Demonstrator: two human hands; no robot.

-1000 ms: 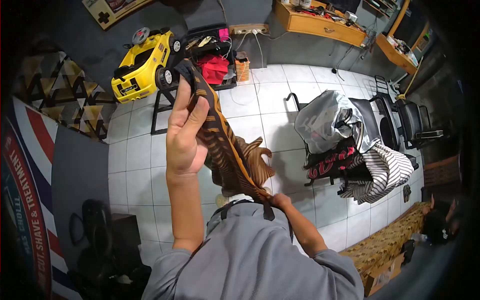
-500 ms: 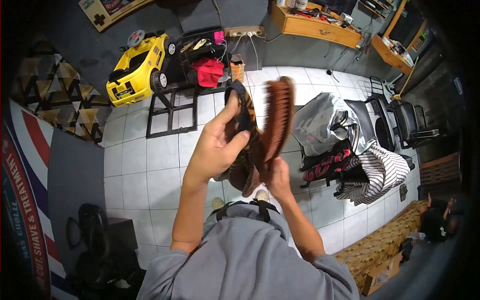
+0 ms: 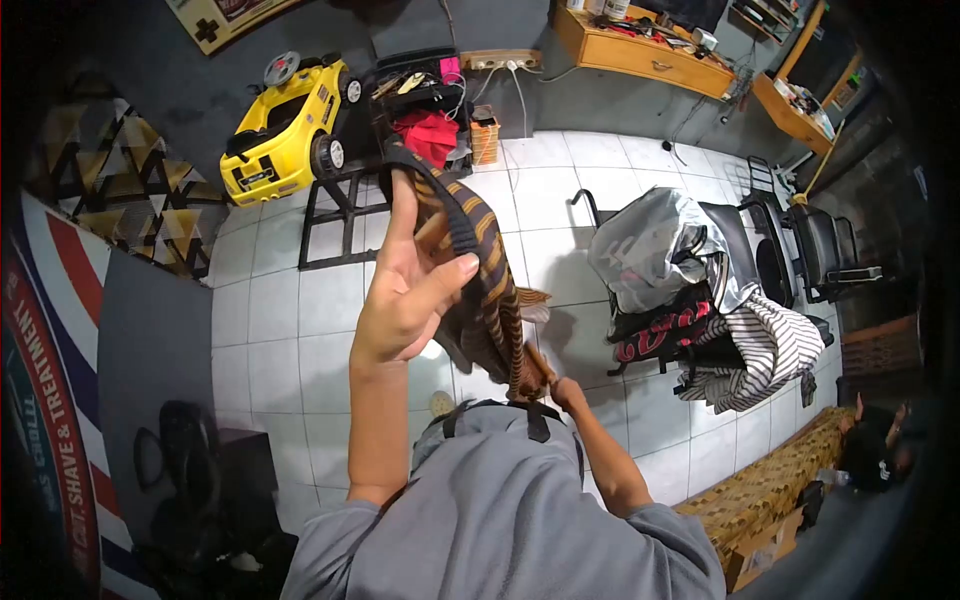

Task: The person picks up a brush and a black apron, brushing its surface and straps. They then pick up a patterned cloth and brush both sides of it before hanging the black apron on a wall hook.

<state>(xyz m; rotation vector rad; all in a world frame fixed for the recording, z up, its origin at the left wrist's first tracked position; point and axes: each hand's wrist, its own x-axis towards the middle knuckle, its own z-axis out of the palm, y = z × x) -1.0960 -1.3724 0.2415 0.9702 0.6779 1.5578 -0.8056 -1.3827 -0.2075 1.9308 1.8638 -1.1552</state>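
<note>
A brown-and-gold striped barber cape [image 3: 492, 240] with a black neckband hangs from my left hand [image 3: 400, 305]. Its fingers are inside the neckband and the thumb presses on the outside, holding the top edge up. Low down, near my waist, my right hand [image 3: 567, 394] is closed on the handle of a brush [image 3: 541, 368]. The brush lies against the lower part of the cape, and its bristles are mostly hidden there.
A barber chair [image 3: 722, 240] on the right carries a clear plastic sheet and a striped cloth [image 3: 765, 345]. A yellow toy car [image 3: 285, 130] stands at the back left, beside a black metal frame [image 3: 345, 225]. A person [image 3: 875, 440] is at the far right.
My right hand has brought the brush down from beside the cape's upper part to its lower end. My left hand has shifted slightly left, and the cape has opened out more.
</note>
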